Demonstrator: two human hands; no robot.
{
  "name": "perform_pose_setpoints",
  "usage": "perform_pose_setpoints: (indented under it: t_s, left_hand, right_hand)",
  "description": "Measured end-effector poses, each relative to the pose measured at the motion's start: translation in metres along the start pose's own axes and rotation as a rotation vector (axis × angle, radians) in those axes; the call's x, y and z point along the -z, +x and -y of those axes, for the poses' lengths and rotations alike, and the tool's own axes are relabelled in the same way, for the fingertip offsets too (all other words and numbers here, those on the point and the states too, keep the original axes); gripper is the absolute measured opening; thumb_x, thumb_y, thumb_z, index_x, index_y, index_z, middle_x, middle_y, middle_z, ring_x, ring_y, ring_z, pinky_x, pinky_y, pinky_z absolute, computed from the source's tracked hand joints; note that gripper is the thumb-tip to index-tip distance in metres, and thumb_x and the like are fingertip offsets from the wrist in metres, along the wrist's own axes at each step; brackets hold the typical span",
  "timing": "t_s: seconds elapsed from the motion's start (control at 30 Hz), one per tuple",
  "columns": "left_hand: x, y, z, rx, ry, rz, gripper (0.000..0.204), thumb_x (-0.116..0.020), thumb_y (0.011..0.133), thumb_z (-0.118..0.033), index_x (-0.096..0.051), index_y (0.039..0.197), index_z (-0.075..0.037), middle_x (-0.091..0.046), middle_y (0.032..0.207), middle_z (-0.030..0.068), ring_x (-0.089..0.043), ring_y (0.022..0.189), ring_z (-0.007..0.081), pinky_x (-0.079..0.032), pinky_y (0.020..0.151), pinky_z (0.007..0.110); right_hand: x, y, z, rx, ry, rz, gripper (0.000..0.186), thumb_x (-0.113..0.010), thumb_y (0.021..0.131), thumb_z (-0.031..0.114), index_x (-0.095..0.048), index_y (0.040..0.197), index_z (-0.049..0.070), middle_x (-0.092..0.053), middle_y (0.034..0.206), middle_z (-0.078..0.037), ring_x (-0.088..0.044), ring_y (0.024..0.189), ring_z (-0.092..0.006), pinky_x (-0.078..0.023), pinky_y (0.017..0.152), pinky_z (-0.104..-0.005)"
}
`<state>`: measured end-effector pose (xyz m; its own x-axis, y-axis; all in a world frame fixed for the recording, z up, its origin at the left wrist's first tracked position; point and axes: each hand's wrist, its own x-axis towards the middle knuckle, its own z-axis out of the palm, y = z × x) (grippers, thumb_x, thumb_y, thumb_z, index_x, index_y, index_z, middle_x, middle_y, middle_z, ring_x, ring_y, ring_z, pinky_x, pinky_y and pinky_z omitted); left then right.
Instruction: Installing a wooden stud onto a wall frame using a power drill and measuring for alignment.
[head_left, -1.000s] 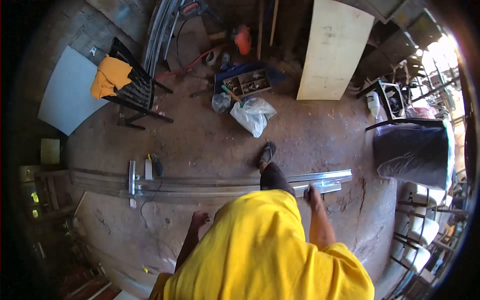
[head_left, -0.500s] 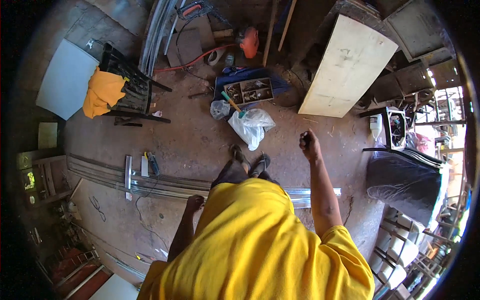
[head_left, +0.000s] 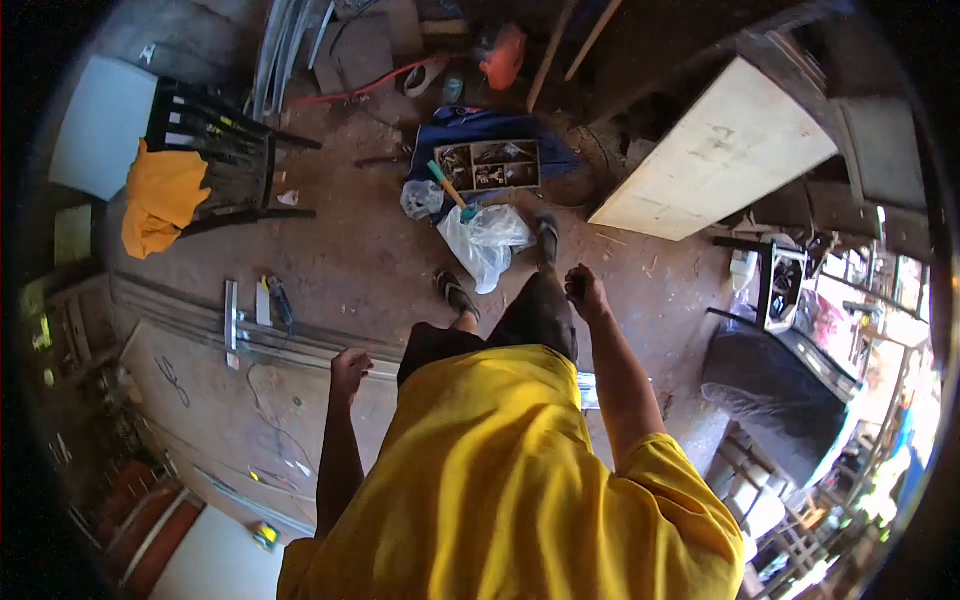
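My right hand (head_left: 586, 292) is held out ahead of my right thigh, its fingers curled closed around something small and dark that I cannot make out. My left hand (head_left: 350, 372) hangs at my left side, touching nothing, its fingers loosely bent and apart. Between and ahead of my feet lies a clear plastic bag (head_left: 482, 257). A hammer with a green and wooden handle (head_left: 445, 180) rests against that bag. Just beyond sits a divided wooden box (head_left: 510, 187) of small metal parts, on a dark blue cloth (head_left: 560, 150).
Long metal profiles (head_left: 330, 350) lie across the floor on my left, with a power tool (head_left: 278, 300) beside them. A black chair (head_left: 240, 165) bears an orange cloth (head_left: 160, 205). A pale board (head_left: 715, 155) leans at the far right, near a dark covered object (head_left: 770, 390).
My right foot has stepped forward beside the plastic bag. My right hand has drawn in toward my body, while my left hand has swung outward and slightly forward, its fingers looser.
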<state>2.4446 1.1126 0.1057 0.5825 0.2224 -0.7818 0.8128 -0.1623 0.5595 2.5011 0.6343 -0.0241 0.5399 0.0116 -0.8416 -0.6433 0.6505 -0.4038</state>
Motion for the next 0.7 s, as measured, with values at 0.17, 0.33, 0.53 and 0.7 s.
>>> perform_pose_setpoints:
  t_s: [0.17, 0.33, 0.53, 0.7]
  left_hand:
    - [-0.009, -0.041, 0.119, 0.18, 0.104, -0.092, 0.012, -0.055, 0.07, -0.007, -0.056, 0.082, -0.003, -0.057, 0.064, 0.0062, -0.056, 0.057, 0.0128, -0.045, 0.048, 0.024]
    - [-0.107, -0.135, 0.145, 0.341, -0.175, -0.081, 0.015, -0.055, 0.069, -0.001, -0.055, 0.084, -0.003, -0.058, 0.066, 0.0075, -0.057, 0.058, 0.0152, -0.047, 0.047, 0.025]
    - [-0.208, -0.148, 0.049, 0.386, -0.233, -0.12, 0.018, -0.052, 0.072, -0.004, -0.053, 0.089, 0.001, -0.057, 0.073, 0.0091, -0.056, 0.062, 0.0146, -0.047, 0.055, 0.025]
    - [-0.238, -0.152, 0.053, 0.36, -0.424, -0.276, 0.018, -0.054, 0.073, -0.007, -0.054, 0.09, -0.002, -0.058, 0.077, 0.0089, -0.058, 0.067, 0.0149, -0.047, 0.054, 0.025]
  right_hand:
    - [0.006, 0.082, 0.027, 0.001, -0.246, 0.106, 0.033, -0.046, 0.079, 0.036, -0.049, 0.059, 0.011, -0.044, 0.049, -0.002, -0.039, 0.039, -0.0132, -0.029, 0.034, -0.0248]
    - [-0.048, 0.116, 0.103, -0.144, -0.45, 0.16, 0.035, -0.049, 0.079, 0.035, -0.043, 0.054, 0.011, -0.04, 0.044, -0.002, -0.037, 0.036, -0.0123, -0.028, 0.033, -0.0247]
    - [-0.038, 0.149, 0.174, -0.311, -0.715, 0.175, 0.034, -0.048, 0.078, 0.04, -0.042, 0.056, 0.014, -0.037, 0.044, 0.001, -0.031, 0.033, -0.0105, -0.022, 0.032, -0.0244]
    - [-0.021, 0.167, 0.178, -0.295, -1.031, 0.185, 0.033, -0.048, 0.078, 0.041, -0.041, 0.058, 0.015, -0.031, 0.042, 0.003, -0.028, 0.032, -0.0078, -0.021, 0.031, -0.023]
